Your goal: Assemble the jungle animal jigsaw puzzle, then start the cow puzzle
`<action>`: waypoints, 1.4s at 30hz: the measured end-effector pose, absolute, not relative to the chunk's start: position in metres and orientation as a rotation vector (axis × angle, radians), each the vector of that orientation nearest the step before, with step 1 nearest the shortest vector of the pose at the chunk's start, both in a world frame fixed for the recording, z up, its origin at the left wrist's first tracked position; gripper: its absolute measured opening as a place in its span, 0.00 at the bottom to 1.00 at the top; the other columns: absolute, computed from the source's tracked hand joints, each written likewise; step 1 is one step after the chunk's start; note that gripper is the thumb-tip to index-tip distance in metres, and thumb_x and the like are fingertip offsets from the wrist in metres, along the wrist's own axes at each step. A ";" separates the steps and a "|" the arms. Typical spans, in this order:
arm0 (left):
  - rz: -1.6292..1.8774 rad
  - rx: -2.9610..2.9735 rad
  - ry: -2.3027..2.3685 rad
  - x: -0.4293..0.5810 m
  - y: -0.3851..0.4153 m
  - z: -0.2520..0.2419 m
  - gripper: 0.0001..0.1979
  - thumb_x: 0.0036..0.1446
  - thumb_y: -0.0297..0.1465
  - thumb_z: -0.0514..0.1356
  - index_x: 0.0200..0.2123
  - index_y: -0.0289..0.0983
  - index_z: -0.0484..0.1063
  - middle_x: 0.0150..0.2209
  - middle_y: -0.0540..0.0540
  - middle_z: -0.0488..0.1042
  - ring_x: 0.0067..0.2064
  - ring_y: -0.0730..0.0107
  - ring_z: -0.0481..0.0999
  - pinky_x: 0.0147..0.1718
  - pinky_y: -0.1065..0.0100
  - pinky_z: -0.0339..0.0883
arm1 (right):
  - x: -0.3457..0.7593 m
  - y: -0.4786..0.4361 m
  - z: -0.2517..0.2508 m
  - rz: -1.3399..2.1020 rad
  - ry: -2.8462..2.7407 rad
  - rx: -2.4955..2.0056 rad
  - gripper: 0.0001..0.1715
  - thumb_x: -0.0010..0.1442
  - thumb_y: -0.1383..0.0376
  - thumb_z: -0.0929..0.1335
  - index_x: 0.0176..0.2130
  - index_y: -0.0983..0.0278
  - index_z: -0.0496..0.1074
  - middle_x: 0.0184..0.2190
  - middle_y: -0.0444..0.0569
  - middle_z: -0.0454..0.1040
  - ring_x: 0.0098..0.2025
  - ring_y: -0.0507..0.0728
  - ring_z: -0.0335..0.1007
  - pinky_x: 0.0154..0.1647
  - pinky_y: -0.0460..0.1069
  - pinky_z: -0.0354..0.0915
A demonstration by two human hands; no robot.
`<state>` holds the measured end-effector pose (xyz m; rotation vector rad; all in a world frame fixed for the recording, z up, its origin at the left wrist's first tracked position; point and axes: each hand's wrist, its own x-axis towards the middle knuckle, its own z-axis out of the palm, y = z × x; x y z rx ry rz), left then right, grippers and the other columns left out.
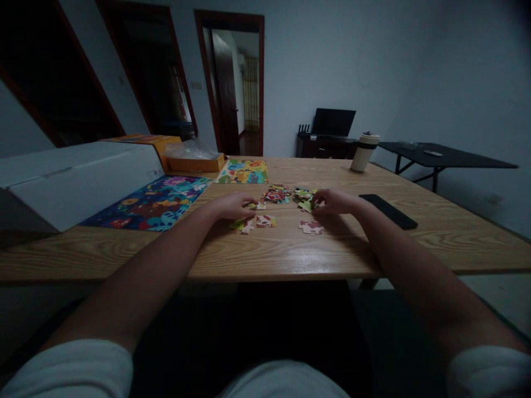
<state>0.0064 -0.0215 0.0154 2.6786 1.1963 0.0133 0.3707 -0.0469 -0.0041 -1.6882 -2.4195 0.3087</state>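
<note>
My left hand (233, 207) rests on the wooden table (290, 254), fingers curled in a pinch on a small puzzle piece (258, 205). My right hand (334, 202) is closed on a greenish puzzle piece (306, 205) at the edge of a pile of loose puzzle pieces (286, 194). Three more loose pieces lie just in front of my hands: a yellow-green one (244, 225), a reddish one (265, 221) and a brown-and-white one (311, 226).
A finished colourful puzzle (154, 202) lies at left beside a white box (74, 179). A second picture board (244, 171) and an orange box (194, 161) sit behind. A black phone (388, 211) lies right; a lidded cup (365, 151) stands far right.
</note>
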 end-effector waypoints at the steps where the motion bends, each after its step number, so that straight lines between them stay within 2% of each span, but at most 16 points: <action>1: 0.019 2.681 1.176 0.008 -0.023 0.016 0.28 0.59 0.46 0.59 0.59 0.40 0.70 0.57 0.39 0.73 0.54 0.58 0.71 0.51 0.65 0.61 | 0.369 -0.048 -0.006 0.318 -2.423 -1.672 0.17 0.50 0.59 0.73 0.42 0.58 0.79 0.37 0.47 0.80 0.36 0.58 0.73 0.37 0.49 0.64; 5: 0.041 2.682 1.120 0.012 -0.030 0.020 0.29 0.59 0.47 0.58 0.59 0.39 0.70 0.58 0.40 0.72 0.56 0.57 0.71 0.53 0.66 0.60 | 0.357 -0.053 -0.007 0.288 -2.378 -1.729 0.16 0.53 0.54 0.72 0.39 0.59 0.79 0.35 0.48 0.80 0.34 0.58 0.73 0.35 0.49 0.63; 9: -0.003 2.699 1.040 0.010 -0.030 0.022 0.28 0.56 0.49 0.62 0.54 0.40 0.75 0.58 0.41 0.72 0.56 0.57 0.71 0.53 0.66 0.59 | 0.336 -0.061 -0.007 0.226 -2.366 -1.765 0.21 0.55 0.46 0.70 0.35 0.61 0.78 0.30 0.51 0.79 0.29 0.58 0.71 0.29 0.50 0.60; 13: -0.062 2.680 0.972 0.011 -0.032 0.022 0.26 0.53 0.52 0.63 0.50 0.42 0.78 0.55 0.42 0.74 0.54 0.58 0.71 0.52 0.66 0.59 | 0.318 -0.067 -0.011 0.250 -2.445 -1.606 0.17 0.59 0.50 0.67 0.36 0.60 0.76 0.28 0.48 0.78 0.25 0.55 0.68 0.27 0.49 0.57; 17: -0.047 2.682 0.855 0.021 -0.041 0.021 0.25 0.56 0.51 0.62 0.51 0.45 0.78 0.58 0.43 0.71 0.56 0.57 0.70 0.53 0.65 0.59 | 0.309 -0.070 -0.016 0.248 -2.412 -1.553 0.15 0.59 0.54 0.68 0.42 0.60 0.72 0.33 0.48 0.78 0.27 0.54 0.69 0.26 0.48 0.57; 20: -0.048 2.703 0.783 0.024 -0.045 0.024 0.23 0.58 0.51 0.60 0.51 0.46 0.78 0.60 0.44 0.69 0.59 0.57 0.67 0.55 0.66 0.57 | 0.309 -0.072 -0.018 0.331 -2.350 -1.573 0.19 0.56 0.57 0.70 0.47 0.59 0.70 0.40 0.49 0.78 0.31 0.55 0.71 0.28 0.47 0.61; 22: -0.040 2.696 0.827 0.018 -0.043 0.029 0.26 0.58 0.51 0.60 0.54 0.45 0.76 0.60 0.44 0.69 0.59 0.58 0.67 0.55 0.67 0.57 | 0.310 -0.073 -0.018 0.422 -2.306 -1.545 0.23 0.54 0.59 0.72 0.49 0.59 0.69 0.42 0.51 0.78 0.34 0.56 0.72 0.30 0.47 0.63; 25: -0.143 2.582 1.078 -0.001 -0.037 0.041 0.36 0.51 0.54 0.63 0.59 0.42 0.70 0.56 0.44 0.73 0.52 0.60 0.73 0.49 0.67 0.63 | 0.311 -0.074 -0.015 0.561 -2.247 -1.431 0.24 0.54 0.59 0.73 0.48 0.60 0.69 0.39 0.51 0.77 0.35 0.57 0.71 0.31 0.49 0.64; 28: -0.400 2.438 1.212 -0.013 -0.034 0.048 0.40 0.41 0.55 0.68 0.55 0.40 0.71 0.46 0.45 0.78 0.42 0.62 0.76 0.39 0.69 0.65 | 0.301 -0.077 -0.004 0.614 -2.262 -1.278 0.21 0.53 0.58 0.73 0.45 0.62 0.68 0.38 0.51 0.75 0.34 0.56 0.69 0.30 0.49 0.64; 32: -0.455 2.459 1.181 -0.006 -0.040 0.044 0.34 0.38 0.52 0.70 0.46 0.39 0.74 0.40 0.46 0.78 0.39 0.63 0.75 0.33 0.70 0.62 | 0.267 -0.078 0.012 0.520 -2.400 -1.187 0.21 0.53 0.59 0.73 0.44 0.64 0.69 0.39 0.50 0.74 0.34 0.54 0.68 0.31 0.47 0.62; 37: -0.408 2.459 1.100 0.002 -0.042 0.040 0.33 0.36 0.53 0.70 0.42 0.38 0.74 0.38 0.48 0.78 0.37 0.65 0.74 0.31 0.70 0.60 | 0.221 -0.072 0.009 0.420 -2.558 -1.099 0.19 0.50 0.65 0.74 0.43 0.64 0.73 0.38 0.50 0.76 0.35 0.55 0.69 0.33 0.46 0.61; 42: -0.395 2.439 1.048 -0.006 -0.034 0.041 0.25 0.44 0.49 0.67 0.41 0.38 0.75 0.37 0.49 0.79 0.37 0.67 0.73 0.32 0.71 0.60 | 0.214 -0.070 -0.005 0.465 -2.551 -1.025 0.13 0.57 0.68 0.70 0.44 0.66 0.76 0.39 0.51 0.78 0.36 0.53 0.71 0.36 0.46 0.63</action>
